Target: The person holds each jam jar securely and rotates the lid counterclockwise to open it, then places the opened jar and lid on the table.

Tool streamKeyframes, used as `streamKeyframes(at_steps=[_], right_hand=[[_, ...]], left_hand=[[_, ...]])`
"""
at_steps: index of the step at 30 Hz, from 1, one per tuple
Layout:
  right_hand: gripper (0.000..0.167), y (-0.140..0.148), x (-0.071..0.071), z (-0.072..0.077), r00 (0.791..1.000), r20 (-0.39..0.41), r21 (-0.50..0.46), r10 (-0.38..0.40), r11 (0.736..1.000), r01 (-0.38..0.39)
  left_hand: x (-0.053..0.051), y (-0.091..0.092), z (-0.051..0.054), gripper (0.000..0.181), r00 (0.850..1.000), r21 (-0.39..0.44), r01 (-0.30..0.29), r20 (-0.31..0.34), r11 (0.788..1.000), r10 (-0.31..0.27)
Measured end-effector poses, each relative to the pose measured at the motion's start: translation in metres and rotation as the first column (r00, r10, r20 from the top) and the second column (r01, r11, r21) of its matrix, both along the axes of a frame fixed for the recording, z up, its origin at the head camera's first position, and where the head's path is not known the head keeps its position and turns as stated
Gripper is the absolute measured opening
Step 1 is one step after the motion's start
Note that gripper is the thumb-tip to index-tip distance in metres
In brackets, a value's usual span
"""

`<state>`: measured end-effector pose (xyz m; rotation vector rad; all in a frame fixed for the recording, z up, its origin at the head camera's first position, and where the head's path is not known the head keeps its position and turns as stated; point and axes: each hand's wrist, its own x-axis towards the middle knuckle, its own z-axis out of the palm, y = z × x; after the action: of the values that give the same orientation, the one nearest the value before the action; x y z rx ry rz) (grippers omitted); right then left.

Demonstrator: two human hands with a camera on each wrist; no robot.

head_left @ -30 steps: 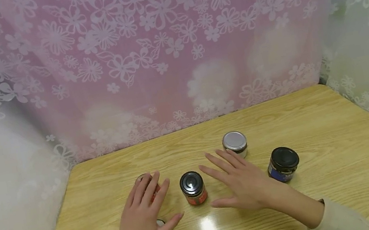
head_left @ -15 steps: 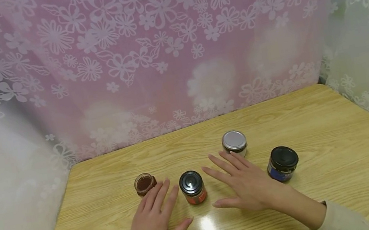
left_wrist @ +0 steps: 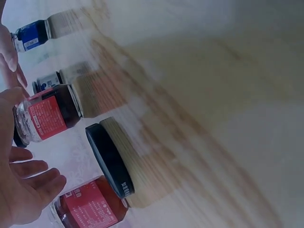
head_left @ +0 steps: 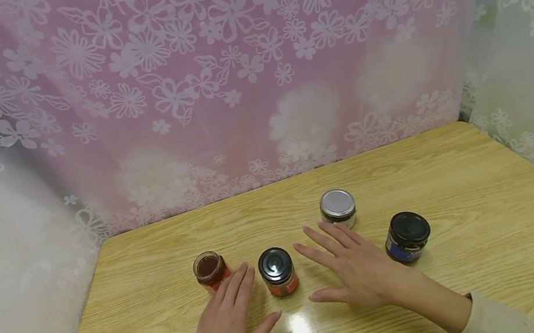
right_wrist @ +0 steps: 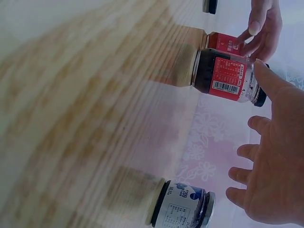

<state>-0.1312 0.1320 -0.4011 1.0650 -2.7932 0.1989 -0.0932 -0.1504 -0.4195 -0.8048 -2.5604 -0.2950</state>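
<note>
The left hand [head_left: 225, 326] is spread with straight fingers, its fingertips beside an uncapped red-labelled jar [head_left: 212, 270]; whether they touch it cannot be told. Between the two hands stands a red-labelled jar with a black lid [head_left: 278, 272]. To its right the right hand [head_left: 361, 268] is spread, holding nothing, its fingertips just in front of a silver-lidded jar [head_left: 338, 209]. In the left wrist view a loose black lid [left_wrist: 110, 160] stands on the table before the uncapped jar [left_wrist: 92, 204]; the left hand hides it in the head view.
A jar with a black lid and blue label [head_left: 408, 237] stands right of the right hand. The wooden table [head_left: 460, 181] reaches back to a pink flowered curtain [head_left: 231, 78], with pale curtains at both sides.
The left hand has shifted slightly right and drawn back, uncovering the uncapped jar, while the small lid near its palm is now hidden. The right hand has barely moved.
</note>
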Motion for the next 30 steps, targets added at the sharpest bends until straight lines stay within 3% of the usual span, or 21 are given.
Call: streamKeyframes(at_steps=[4, 7, 12, 17, 22, 24, 26, 28, 30], right_hand=[[0.081, 0.000, 0.000, 0.000, 1.000, 0.016, 0.004, -0.003, 1.000, 0.003], [0.081, 0.000, 0.000, -0.001, 1.000, 0.023, 0.010, -0.003, 1.000, 0.003], [0.081, 0.000, -0.001, -0.002, 1.000, 0.023, 0.010, 0.003, 1.000, -0.003], [0.080, -0.001, 0.000, -0.003, 0.999, 0.038, 0.016, -0.004, 1.000, 0.003], [0.080, 0.000, 0.001, -0.003, 0.997, 0.073, 0.033, -0.016, 0.999, 0.014], [0.080, 0.000, 0.002, -0.004, 0.996, 0.082, 0.039, -0.019, 0.999, 0.016], [0.080, 0.001, 0.002, -0.005, 0.996, 0.087, 0.046, -0.025, 0.999, 0.021], [0.080, 0.001, 0.002, -0.006, 0.996, 0.090, 0.052, -0.030, 0.998, 0.026], [0.080, 0.001, 0.002, -0.008, 0.995, 0.090, 0.059, -0.037, 0.998, 0.031]], left_hand=[[-0.002, 0.002, -0.002, 0.081, 0.992, 0.013, -0.046, 0.117, 0.999, 0.045], [-0.003, 0.004, -0.003, 0.080, 0.973, 0.050, -0.082, 0.218, 0.995, 0.070], [-0.006, 0.007, -0.004, 0.080, 0.921, 0.148, -0.138, 0.384, 0.979, 0.072], [-0.010, 0.010, -0.003, 0.080, 0.855, 0.264, -0.161, 0.518, 0.951, 0.001], [-0.016, 0.013, -0.004, 0.081, 0.779, 0.373, -0.191, 0.620, 0.908, -0.091], [-0.018, 0.014, -0.004, 0.080, 0.739, 0.427, -0.225, 0.661, 0.876, -0.132], [-0.021, 0.016, -0.005, 0.079, 0.708, 0.477, -0.259, 0.685, 0.840, -0.170], [-0.023, 0.018, -0.006, 0.077, 0.685, 0.524, -0.288, 0.697, 0.802, -0.210], [-0.024, 0.020, -0.006, 0.077, 0.681, 0.552, -0.298, 0.695, 0.779, -0.231]])
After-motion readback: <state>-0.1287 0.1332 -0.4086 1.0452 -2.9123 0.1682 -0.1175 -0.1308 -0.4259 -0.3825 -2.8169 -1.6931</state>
